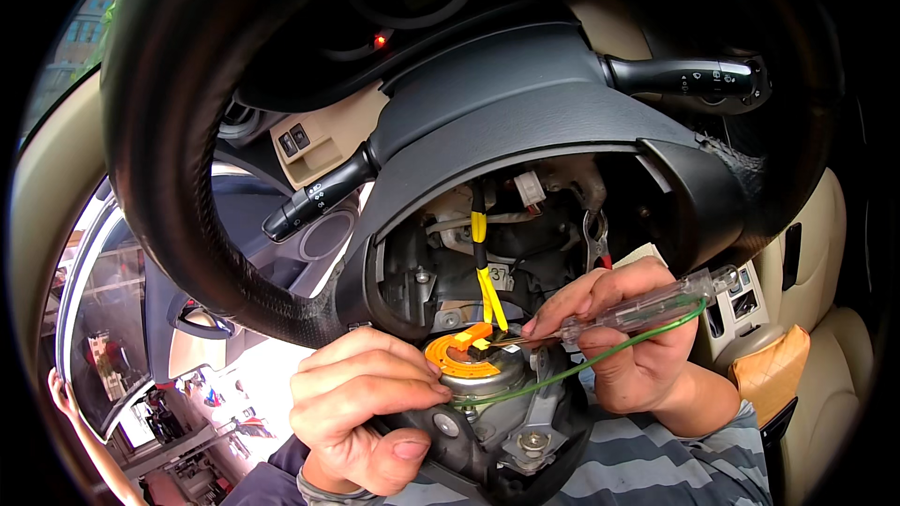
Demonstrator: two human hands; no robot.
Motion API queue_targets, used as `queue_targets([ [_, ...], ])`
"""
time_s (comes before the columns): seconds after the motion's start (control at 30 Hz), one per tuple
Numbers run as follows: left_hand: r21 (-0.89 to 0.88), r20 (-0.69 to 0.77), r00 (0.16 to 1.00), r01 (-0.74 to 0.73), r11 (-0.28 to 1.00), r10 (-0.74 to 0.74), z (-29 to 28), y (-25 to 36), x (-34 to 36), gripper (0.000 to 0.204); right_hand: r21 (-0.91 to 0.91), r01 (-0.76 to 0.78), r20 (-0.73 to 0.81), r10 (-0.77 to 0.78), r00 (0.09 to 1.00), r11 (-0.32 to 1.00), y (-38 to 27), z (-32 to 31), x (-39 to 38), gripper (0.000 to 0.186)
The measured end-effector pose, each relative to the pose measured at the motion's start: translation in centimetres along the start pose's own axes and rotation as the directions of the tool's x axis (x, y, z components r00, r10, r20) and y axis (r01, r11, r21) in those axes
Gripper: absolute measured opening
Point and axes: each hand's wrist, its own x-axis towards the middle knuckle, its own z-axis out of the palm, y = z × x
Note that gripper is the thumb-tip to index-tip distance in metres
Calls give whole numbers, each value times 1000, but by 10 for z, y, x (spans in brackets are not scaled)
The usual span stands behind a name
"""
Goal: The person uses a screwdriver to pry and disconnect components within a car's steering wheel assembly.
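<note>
My right hand (633,337) grips a clear tester screwdriver (647,307), its thin tip at the orange connector (473,336) on a round metal module with a yellow ring (461,365), inside the steering wheel's opened hub. A green wire (581,367) runs from the tester toward my left hand (366,394), whose curled fingers rest at the module's left side; what they hold is hidden. A yellow and black cable (487,286) drops to the connector. Pliers (593,242) with red handles show behind my right hand.
The steering wheel rim (178,178) arches around the hub, with two stalks (684,80) behind it. The open car door (112,319) is at left, another person's hand (64,394) on its edge. A tan quilted item (769,365) lies by the right seat.
</note>
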Motion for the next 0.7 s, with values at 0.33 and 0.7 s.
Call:
queue_targets([
  [0.33,-51,33,996,-87,995,88,-5,-7,-1,51,-32,50,33,-49,998,998,5,-1,3,21],
  [0.7,-41,51,996,-77,996,80,-7,-6,0,50,-1,67,8,-67,998,998,7,0,1,15],
])
